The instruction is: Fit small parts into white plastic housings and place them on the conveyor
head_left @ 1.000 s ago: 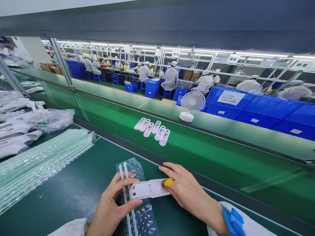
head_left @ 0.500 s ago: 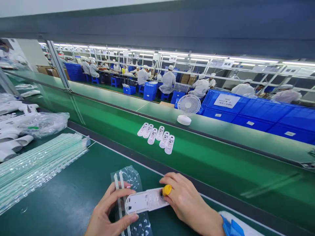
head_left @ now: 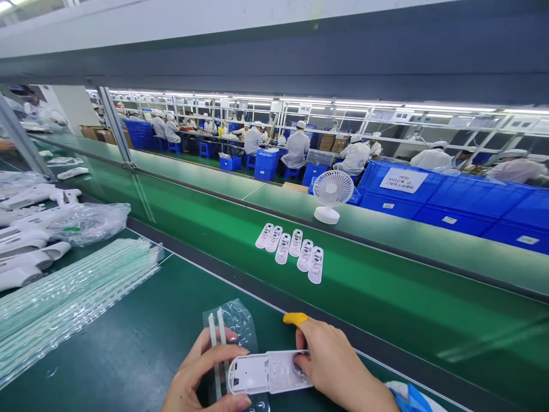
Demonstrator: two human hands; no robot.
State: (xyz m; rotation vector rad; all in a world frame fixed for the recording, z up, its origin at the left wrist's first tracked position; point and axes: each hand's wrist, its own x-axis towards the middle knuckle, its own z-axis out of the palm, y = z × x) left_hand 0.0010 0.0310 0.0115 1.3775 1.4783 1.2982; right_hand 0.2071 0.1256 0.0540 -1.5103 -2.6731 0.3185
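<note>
Case (head_left: 249, 375) of white plastic is at lower centre; left hand (head_left: 206, 371) pinches one end, right hand (head_left: 333, 357) the other.

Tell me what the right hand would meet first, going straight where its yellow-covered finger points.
For the right hand, probably the clear bag near the left hand, but the depth is unclear.

Left hand (head_left: 189, 377) grips left end of white casing (head_left: 250, 375); right hand (head_left: 334, 361) touches its right end, one finger raised in yellow cover (head_left: 295, 319). Clear bag (head_left: 240, 321) beside left hand. Far: six white panels (head_left: 282, 249), then white fan (head_left: 333, 189).
</note>
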